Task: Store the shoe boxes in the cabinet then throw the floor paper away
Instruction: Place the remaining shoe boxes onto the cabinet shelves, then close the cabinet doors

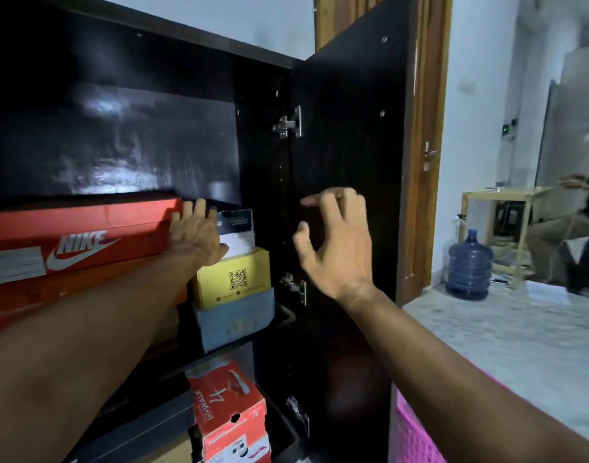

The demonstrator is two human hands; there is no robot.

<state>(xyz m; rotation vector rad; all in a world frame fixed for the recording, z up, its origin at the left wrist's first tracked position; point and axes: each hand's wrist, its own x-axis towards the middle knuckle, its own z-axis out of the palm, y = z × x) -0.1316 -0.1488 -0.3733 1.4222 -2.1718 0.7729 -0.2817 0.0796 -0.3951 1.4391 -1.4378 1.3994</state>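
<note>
Left hand (196, 233) lay flat, fingers straight, against the end of the red Nike box (82, 235) on the cabinet (319, 202) shelf. Right hand (336, 242) hovered beside it, grip spread, holding nothing. Best to push squarely so the box seats fully without skewing.

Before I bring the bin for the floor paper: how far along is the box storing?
Several boxes already sit in the cabinet: a yellow box on a grey one, a red box on the shelf below. In hand: the left hand presses the orange Nike box into the upper shelf; the right hand hovers open by the door. No floor paper is in view, so that step looks undone.
</note>
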